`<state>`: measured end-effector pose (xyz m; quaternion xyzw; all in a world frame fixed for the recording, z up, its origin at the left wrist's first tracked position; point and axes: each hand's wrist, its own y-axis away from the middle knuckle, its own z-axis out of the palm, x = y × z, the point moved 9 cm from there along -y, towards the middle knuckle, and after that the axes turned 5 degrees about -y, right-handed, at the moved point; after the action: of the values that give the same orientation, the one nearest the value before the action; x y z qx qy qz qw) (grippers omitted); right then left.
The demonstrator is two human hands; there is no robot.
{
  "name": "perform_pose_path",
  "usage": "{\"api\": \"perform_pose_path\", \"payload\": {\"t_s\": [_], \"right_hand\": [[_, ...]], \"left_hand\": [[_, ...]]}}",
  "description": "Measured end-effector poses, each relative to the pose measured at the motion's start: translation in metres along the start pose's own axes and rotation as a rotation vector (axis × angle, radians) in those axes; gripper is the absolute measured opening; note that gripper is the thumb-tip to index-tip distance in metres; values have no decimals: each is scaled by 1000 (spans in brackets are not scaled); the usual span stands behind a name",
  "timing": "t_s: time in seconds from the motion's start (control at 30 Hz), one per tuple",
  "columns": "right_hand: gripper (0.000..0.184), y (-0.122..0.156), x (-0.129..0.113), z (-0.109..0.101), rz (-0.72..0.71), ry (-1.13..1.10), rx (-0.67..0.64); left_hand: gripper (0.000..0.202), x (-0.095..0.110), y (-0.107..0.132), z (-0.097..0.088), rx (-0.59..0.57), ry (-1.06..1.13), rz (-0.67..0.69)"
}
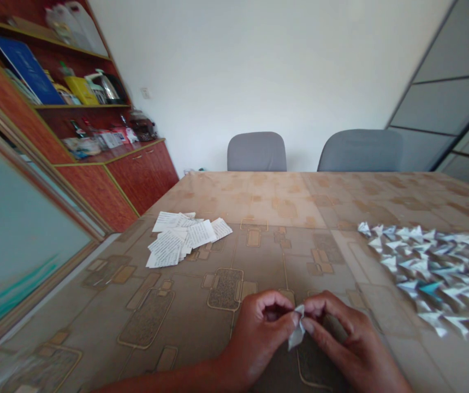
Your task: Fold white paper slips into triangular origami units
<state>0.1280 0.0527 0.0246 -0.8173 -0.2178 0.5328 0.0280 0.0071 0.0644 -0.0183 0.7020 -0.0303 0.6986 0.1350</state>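
Note:
A small folded piece of paper is pinched between my two hands, just above the near part of the table. My left hand grips it from the left with thumb and forefinger. On the other side, my right hand holds it between thumb and fingertips. The fingers cover part of the paper, so its full shape is hidden. Left of centre lies a loose pile of printed paper slips. Rows of small folded paper pieces with pointed tips stand at the right, one of them teal.
A patterned cloth covers the table. Two grey chairs stand at its far side by the white wall. On the left, a reddish wooden cabinet carries a kettle, a blue folder and bottles.

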Motion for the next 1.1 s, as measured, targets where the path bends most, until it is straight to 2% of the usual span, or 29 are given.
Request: {"api": "perform_pose_path", "payload": {"t_s": [0.17,0.43,0.6,0.7,0.87,1.0,1.1], "right_hand": [[8,-1,-6,-4,-20,50,24],[19,4,-26,-3,-198,280,55],[12,3,-25,1,-210,288,18],[17,3,-27,2,-223,292,8],[21,1,-18,-1,-114,181,-20],[17,1,-3,-6,21,26,-32],[13,1,7,-4,59,-38,-41]], "left_hand": [[17,2,1,0,-4,-21,23],[16,8,7,7,-47,-96,112],[16,9,8,7,-33,-100,116],[16,8,9,9,-55,-115,120],[16,2,5,6,-39,-78,62],[15,2,1,-1,15,-28,38],[17,3,1,-3,22,-1,39]]}}
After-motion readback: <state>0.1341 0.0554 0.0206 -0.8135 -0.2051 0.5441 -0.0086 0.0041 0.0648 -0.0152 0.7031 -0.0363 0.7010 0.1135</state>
